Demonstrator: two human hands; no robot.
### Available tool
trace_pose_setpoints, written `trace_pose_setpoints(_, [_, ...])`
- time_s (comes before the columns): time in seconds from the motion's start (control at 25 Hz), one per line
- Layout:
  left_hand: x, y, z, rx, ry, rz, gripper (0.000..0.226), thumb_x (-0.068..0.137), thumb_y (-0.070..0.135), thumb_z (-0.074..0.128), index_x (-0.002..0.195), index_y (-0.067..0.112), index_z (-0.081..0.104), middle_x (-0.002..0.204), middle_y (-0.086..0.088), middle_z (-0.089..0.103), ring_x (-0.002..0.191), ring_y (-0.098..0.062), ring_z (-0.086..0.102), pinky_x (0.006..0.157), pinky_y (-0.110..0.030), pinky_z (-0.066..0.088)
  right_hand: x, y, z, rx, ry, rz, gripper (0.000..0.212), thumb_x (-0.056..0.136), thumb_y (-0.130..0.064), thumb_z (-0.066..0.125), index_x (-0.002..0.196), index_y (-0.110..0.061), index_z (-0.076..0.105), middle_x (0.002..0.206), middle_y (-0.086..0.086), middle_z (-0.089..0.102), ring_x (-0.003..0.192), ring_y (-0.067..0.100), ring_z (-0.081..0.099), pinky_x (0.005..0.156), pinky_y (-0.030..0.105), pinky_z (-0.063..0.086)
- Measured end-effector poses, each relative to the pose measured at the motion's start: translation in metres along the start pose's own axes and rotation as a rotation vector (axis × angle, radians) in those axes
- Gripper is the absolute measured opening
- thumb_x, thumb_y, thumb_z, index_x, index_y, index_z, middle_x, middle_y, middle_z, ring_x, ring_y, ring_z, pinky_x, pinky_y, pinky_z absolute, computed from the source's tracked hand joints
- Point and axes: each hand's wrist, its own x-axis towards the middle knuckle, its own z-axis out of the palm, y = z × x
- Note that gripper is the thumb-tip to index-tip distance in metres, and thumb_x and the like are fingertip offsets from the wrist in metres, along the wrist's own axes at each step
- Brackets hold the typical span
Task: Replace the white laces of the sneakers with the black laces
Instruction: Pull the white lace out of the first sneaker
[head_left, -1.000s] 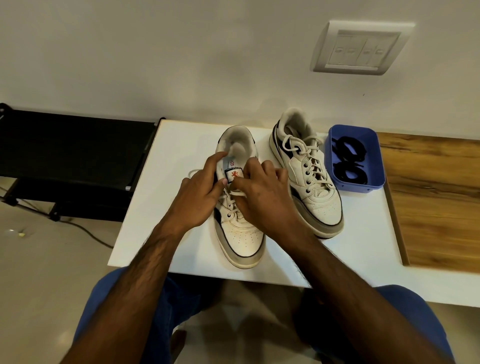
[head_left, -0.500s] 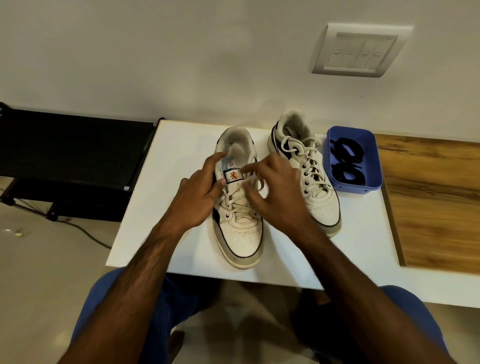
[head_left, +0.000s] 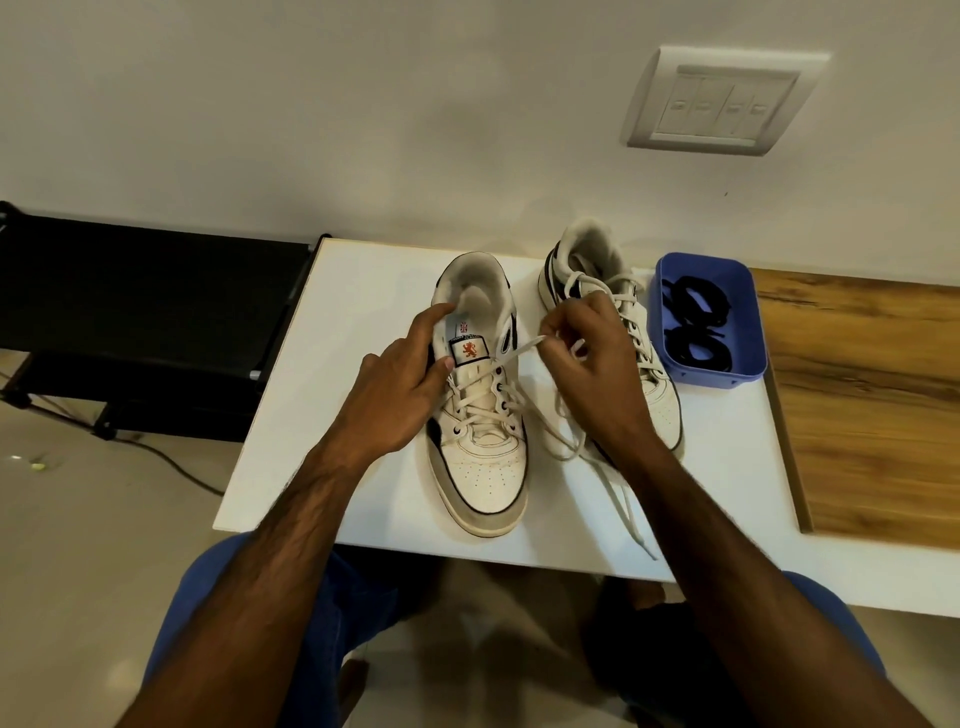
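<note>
Left hand grip holding near-left sneaker by its lion-badge tongue label, right hand grip pinching its white lace, black laces in blue tray far right on desk.

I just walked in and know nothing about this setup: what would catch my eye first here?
Two white leather sneakers stand side by side on a white table. The left hand grips the nearer sneaker's collar while the right hand pinches its white lace and draws it sideways. To the right, a blue plastic tray holds coiled black laces.
</note>
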Motion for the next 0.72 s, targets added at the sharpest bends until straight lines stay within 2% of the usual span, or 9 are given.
trace_pose_setpoints(0.08, [0.001, 0.000, 0.000, 0.002, -0.003, 0.004, 0.047, 0.107, 0.028, 0.043, 0.149, 0.040, 0.025, 0.128, 0.008, 0.063, 0.109, -0.020, 0.062, 0.100, -0.058, 0.044, -0.002, -0.002, -0.006, 0.082, -0.017, 0.024, 0.004, 0.086, -0.011, 0.058, 0.082, -0.010, 0.059, 0.088, 0.002, 0.055, 0.080, 0.013, 0.053, 0.071, 0.023, 0.043])
trace_pose_setpoints(0.16, [0.001, -0.001, 0.000, -0.014, -0.007, 0.009, 0.046, 0.107, 0.031, 0.044, 0.149, 0.040, 0.025, 0.127, 0.009, 0.063, 0.108, -0.019, 0.063, 0.100, -0.059, 0.045, -0.004, -0.003, -0.005, 0.068, -0.100, -0.030, 0.002, 0.089, -0.014, 0.061, 0.089, -0.012, 0.062, 0.090, -0.001, 0.058, 0.082, 0.010, 0.055, 0.073, 0.023, 0.044])
trace_pose_setpoints(0.24, [0.001, -0.001, 0.001, -0.025, -0.005, 0.008, 0.046, 0.107, 0.033, 0.044, 0.148, 0.041, 0.025, 0.126, 0.009, 0.063, 0.109, -0.019, 0.063, 0.100, -0.059, 0.046, -0.007, -0.002, 0.004, -0.108, -0.233, -0.172, 0.014, 0.091, -0.020, 0.065, 0.105, -0.019, 0.067, 0.095, -0.005, 0.057, 0.086, 0.008, 0.055, 0.078, 0.027, 0.045])
trace_pose_setpoints(0.36, [0.001, -0.002, 0.002, -0.026, 0.000, 0.006, 0.047, 0.106, 0.034, 0.045, 0.148, 0.043, 0.025, 0.130, 0.007, 0.062, 0.114, -0.021, 0.063, 0.102, -0.058, 0.045, -0.016, 0.000, 0.026, -0.451, -0.359, -0.332, 0.031, 0.090, -0.025, 0.068, 0.121, -0.025, 0.067, 0.096, -0.005, 0.053, 0.091, 0.017, 0.055, 0.079, 0.039, 0.044])
trace_pose_setpoints(0.48, [0.002, -0.004, 0.003, -0.039, -0.001, 0.002, 0.047, 0.106, 0.035, 0.045, 0.147, 0.046, 0.024, 0.133, 0.007, 0.061, 0.115, -0.021, 0.063, 0.103, -0.059, 0.046, -0.019, -0.003, 0.036, -0.523, -0.330, -0.369, 0.019, 0.090, -0.024, 0.069, 0.108, -0.021, 0.072, 0.094, 0.000, 0.053, 0.090, 0.023, 0.057, 0.075, 0.040, 0.043])
trace_pose_setpoints(0.6, [0.002, -0.003, 0.003, -0.028, 0.004, 0.006, 0.047, 0.106, 0.034, 0.044, 0.147, 0.045, 0.023, 0.131, 0.006, 0.062, 0.113, -0.021, 0.064, 0.102, -0.058, 0.046, -0.015, -0.004, 0.031, -0.539, -0.287, -0.366, 0.011, 0.091, -0.026, 0.065, 0.099, -0.020, 0.070, 0.093, -0.002, 0.053, 0.087, 0.021, 0.057, 0.077, 0.041, 0.044])
trace_pose_setpoints(0.72, [0.001, -0.004, 0.003, 0.001, 0.007, 0.015, 0.047, 0.107, 0.031, 0.044, 0.148, 0.041, 0.024, 0.128, 0.007, 0.064, 0.109, -0.021, 0.064, 0.100, -0.059, 0.045, -0.004, -0.005, 0.013, -0.292, -0.126, -0.206, 0.011, 0.087, -0.027, 0.059, 0.090, -0.017, 0.063, 0.089, -0.005, 0.051, 0.079, 0.013, 0.053, 0.072, 0.034, 0.042])
